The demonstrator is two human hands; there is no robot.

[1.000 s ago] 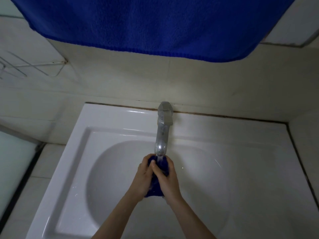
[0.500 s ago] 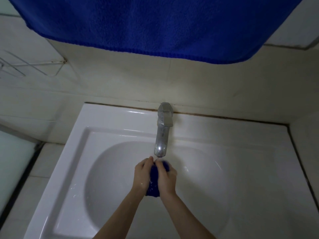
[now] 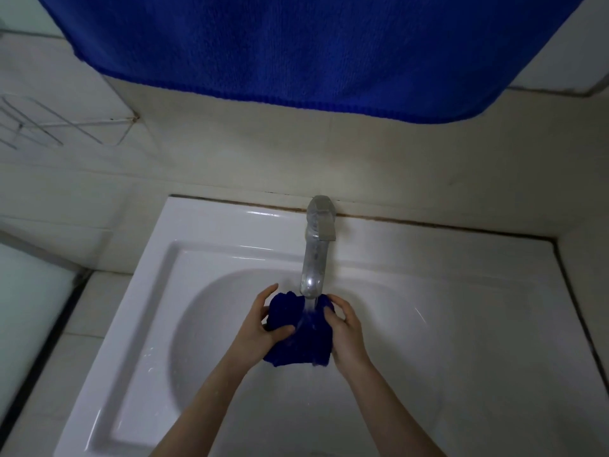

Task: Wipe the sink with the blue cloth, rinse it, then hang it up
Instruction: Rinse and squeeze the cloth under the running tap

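A bunched blue cloth [image 3: 296, 338] hangs over the bowl of the white sink [image 3: 204, 291], directly under the spout of the chrome tap [image 3: 315, 255]. Water runs from the spout onto the cloth. My left hand [image 3: 260, 324] grips the cloth's left side with the thumb across its front. On the cloth's right side, my right hand [image 3: 346, 328] holds it with curled fingers. The lower part of the cloth droops between my wrists.
A large blue towel [image 3: 296, 47] hangs on the tiled wall above the sink, filling the top of the view. A white wire rack [image 3: 49, 123] is fixed to the wall at the left. A wall corner closes in on the right.
My hands have spread apart, loosening the cloth from a tight ball into a wider bundle. They moved back up under the spout, and water now runs onto the cloth.
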